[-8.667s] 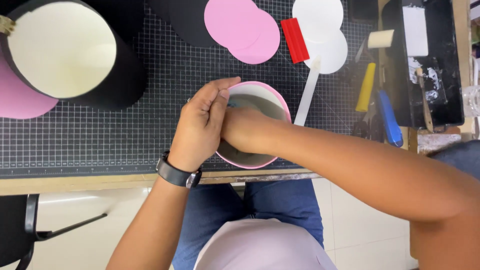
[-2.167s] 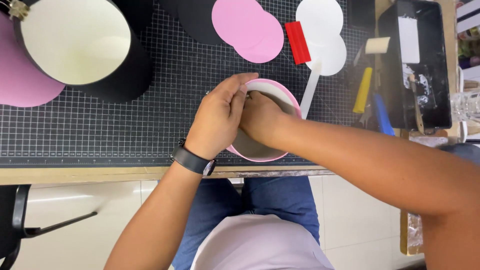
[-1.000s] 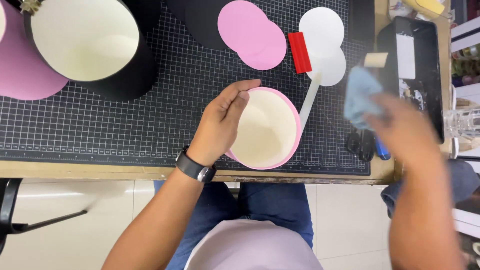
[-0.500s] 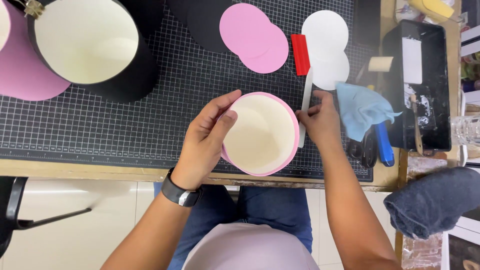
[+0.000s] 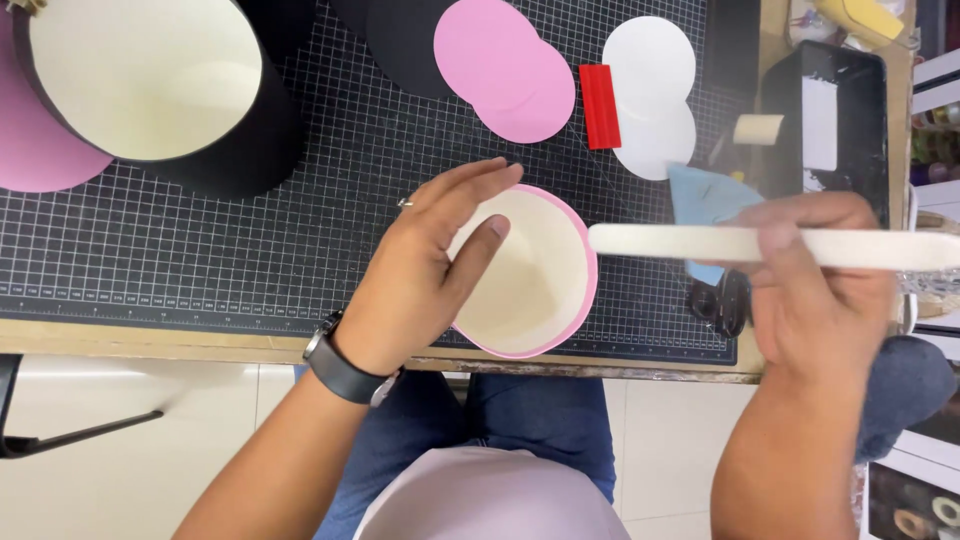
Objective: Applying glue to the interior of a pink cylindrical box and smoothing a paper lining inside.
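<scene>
The left hand [image 5: 425,275] lies cupped against the side of a small round pink box [image 5: 530,275], fingers spread over its rim and thumb at its cream lining, steadying rather than clamping it; the box sits at the near edge of the gridded cutting mat [image 5: 200,270], about midway along. The right hand [image 5: 815,290] is lifted above the mat's right edge, closed around a long flat cream tool [image 5: 690,243] held level with its tip toward the box, and it seems to pinch a blue cloth [image 5: 705,200] as well, though blur makes that uncertain. The box looks formed, its lining in place; pink discs [image 5: 505,65] and white discs [image 5: 650,95] lie unused along the far edge beside a red strip [image 5: 600,105], so I judge covering pieces remain to be fitted. A larger black box [image 5: 150,90] stands at the far left corner.
</scene>
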